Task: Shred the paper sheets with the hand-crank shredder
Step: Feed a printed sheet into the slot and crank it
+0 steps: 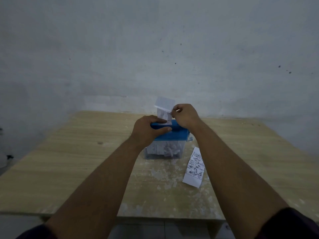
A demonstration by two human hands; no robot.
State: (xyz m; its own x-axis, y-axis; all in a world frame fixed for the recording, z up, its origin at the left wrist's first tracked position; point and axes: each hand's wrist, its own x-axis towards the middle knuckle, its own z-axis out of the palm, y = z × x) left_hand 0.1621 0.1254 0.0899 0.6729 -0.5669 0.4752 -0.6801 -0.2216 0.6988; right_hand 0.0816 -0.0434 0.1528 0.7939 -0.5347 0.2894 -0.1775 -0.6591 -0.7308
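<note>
shredder (172, 133): blue plastic lid, clear bin | table (69, 161): matt wood

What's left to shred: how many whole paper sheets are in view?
2: folded sheet pinched by the right hand above the shredder; printed sheet on the table beside it. More may hide.

I see a light wood-grain table (60, 161) with a worn whitish patch (160, 176) near its front middle and a small dark knot (99, 143) to the left, a stained grey wall (120, 49) with dark specks (279, 66) behind it, grey floor tiles (141, 228) below the front edge
</note>
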